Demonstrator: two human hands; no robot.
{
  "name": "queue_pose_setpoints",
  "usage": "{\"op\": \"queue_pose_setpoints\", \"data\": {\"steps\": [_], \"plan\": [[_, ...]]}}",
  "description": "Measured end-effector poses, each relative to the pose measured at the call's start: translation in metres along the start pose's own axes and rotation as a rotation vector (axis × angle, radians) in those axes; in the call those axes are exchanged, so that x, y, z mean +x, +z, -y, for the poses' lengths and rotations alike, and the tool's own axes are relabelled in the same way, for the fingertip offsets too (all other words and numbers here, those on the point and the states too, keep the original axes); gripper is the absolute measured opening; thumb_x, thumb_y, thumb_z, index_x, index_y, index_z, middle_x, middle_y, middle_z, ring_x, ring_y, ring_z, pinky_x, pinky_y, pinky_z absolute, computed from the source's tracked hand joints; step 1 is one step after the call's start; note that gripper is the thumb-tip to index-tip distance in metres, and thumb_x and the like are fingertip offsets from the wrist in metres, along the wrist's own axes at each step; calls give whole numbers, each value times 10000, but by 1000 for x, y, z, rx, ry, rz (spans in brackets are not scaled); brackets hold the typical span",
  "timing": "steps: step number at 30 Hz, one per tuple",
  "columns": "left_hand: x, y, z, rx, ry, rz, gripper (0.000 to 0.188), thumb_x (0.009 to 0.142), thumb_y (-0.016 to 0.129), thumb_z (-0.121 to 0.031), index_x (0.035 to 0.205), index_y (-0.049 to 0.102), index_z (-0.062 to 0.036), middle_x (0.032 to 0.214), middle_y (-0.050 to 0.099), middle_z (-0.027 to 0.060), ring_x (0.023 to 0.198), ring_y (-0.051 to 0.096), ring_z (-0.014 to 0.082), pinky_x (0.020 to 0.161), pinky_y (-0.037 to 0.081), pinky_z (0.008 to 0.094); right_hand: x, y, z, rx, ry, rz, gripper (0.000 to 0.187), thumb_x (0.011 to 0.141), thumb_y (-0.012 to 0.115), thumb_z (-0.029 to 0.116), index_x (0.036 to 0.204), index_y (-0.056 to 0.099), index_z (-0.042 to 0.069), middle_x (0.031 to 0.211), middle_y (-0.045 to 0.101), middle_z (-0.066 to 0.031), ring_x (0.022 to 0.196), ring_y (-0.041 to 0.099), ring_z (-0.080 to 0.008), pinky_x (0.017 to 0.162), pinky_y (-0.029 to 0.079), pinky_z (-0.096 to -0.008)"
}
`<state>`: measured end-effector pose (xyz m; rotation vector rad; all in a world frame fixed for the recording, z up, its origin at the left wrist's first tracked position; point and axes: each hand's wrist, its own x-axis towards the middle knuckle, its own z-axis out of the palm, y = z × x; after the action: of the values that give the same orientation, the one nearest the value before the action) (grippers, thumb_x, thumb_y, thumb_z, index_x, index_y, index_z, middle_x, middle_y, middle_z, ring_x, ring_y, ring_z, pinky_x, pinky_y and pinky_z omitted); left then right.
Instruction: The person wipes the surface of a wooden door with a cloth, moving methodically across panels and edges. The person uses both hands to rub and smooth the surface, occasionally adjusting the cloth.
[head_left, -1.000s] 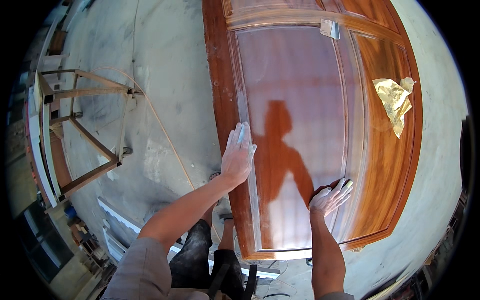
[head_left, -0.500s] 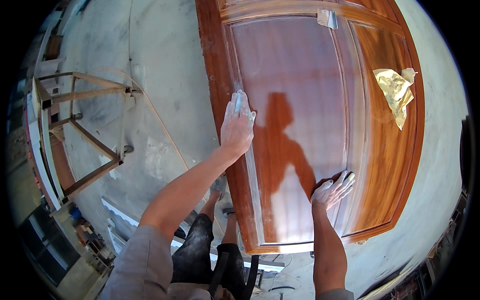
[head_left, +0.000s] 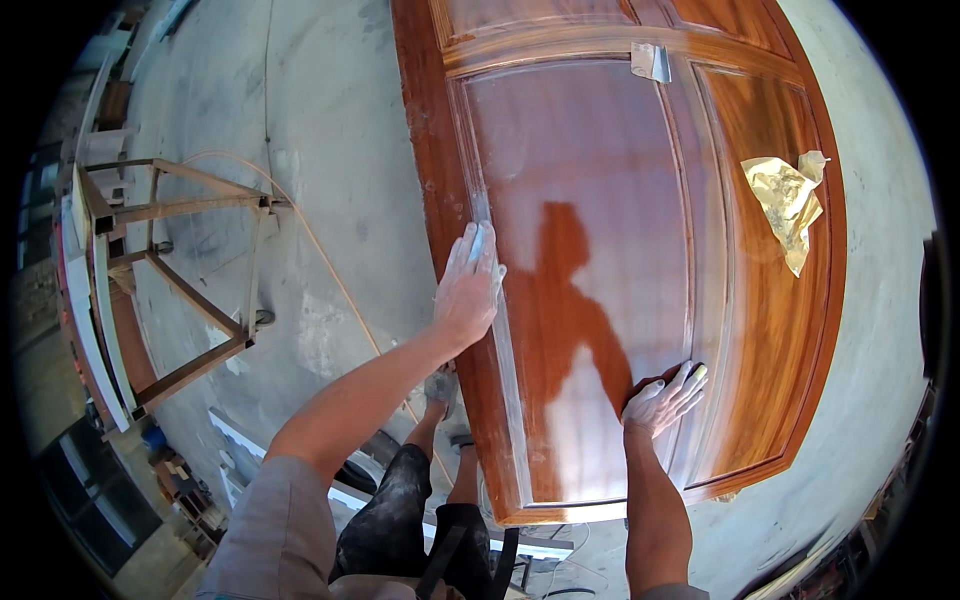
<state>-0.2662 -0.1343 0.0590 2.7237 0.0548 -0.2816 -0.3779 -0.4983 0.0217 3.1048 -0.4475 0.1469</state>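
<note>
A reddish-brown panelled wooden door [head_left: 590,130] lies in front of me, with whitish dust along its mouldings. My left hand [head_left: 468,295] presses on the left moulding, fingers stretched and close together. A pale blue strip [head_left: 478,240] shows between those fingers, mostly hidden, its kind unclear. My right hand [head_left: 660,402] rests with fingers spread near the right moulding of the middle panel, low on the door. Something small and yellowish is at one of its fingertips. White powder coats both hands.
Crumpled gold-coloured paper [head_left: 788,205] lies on the door's right side, and a small folded grey-brown sheet [head_left: 650,62] farther up. A wheeled wooden frame [head_left: 185,290] stands on the concrete floor [head_left: 340,130] at left. A thin hose [head_left: 325,255] crosses that floor.
My left hand has slid a little toward me along the moulding. The right hand keeps nearly the same place on the door. The whole view has shifted slightly.
</note>
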Motion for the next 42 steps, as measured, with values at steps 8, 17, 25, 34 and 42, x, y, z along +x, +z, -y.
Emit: {"op": "queue_pose_setpoints", "data": {"steps": [8, 17, 25, 34, 42], "plan": [[83, -16, 30, -107, 30, -55, 577, 1130, 450, -252, 1595, 323, 66, 1637, 376, 272, 1550, 300, 430, 1274, 287, 486, -1, 0, -3, 7, -10, 3, 684, 977, 465, 190, 1628, 309, 48, 1701, 244, -264, 1592, 206, -428, 1311, 116, -590], [146, -19, 58, -93, 95, -134, 570, 1134, 437, -283, 1570, 364, 75, 1604, 408, 301, 1516, 351, 457, 1257, 328, 475, 0, -1, -1, 7, 17, 19, 681, 976, 454, 204, 1623, 317, 41, 1702, 245, -266, 1595, 204, -430, 1306, 120, -607], [222, -53, 97, 7, 124, -228, 519, 1096, 506, -217, 1491, 421, 108, 1509, 484, 330, 1379, 484, 508, 1164, 419, 526, -1, 1, 2, 67, -59, -3, 729, 921, 504, 139, 1619, 318, 31, 1698, 255, -269, 1592, 210, -433, 1307, 126, -605], [71, -12, 17, 31, 14, -112, 635, 1094, 513, -207, 1589, 283, 117, 1623, 377, 300, 1568, 228, 474, 1276, 160, 598, 5, -5, 2, 54, -18, -3, 730, 922, 509, 132, 1620, 318, 32, 1699, 252, -266, 1594, 206, -428, 1310, 119, -599], [110, -17, 36, -29, -22, -90, 600, 1124, 450, -276, 1575, 324, 100, 1649, 344, 273, 1574, 193, 478, 1279, 149, 597, 2, -7, 1, 44, 8, 15, 724, 920, 508, 139, 1614, 335, 26, 1692, 267, -273, 1594, 210, -432, 1308, 120, -606]]}}
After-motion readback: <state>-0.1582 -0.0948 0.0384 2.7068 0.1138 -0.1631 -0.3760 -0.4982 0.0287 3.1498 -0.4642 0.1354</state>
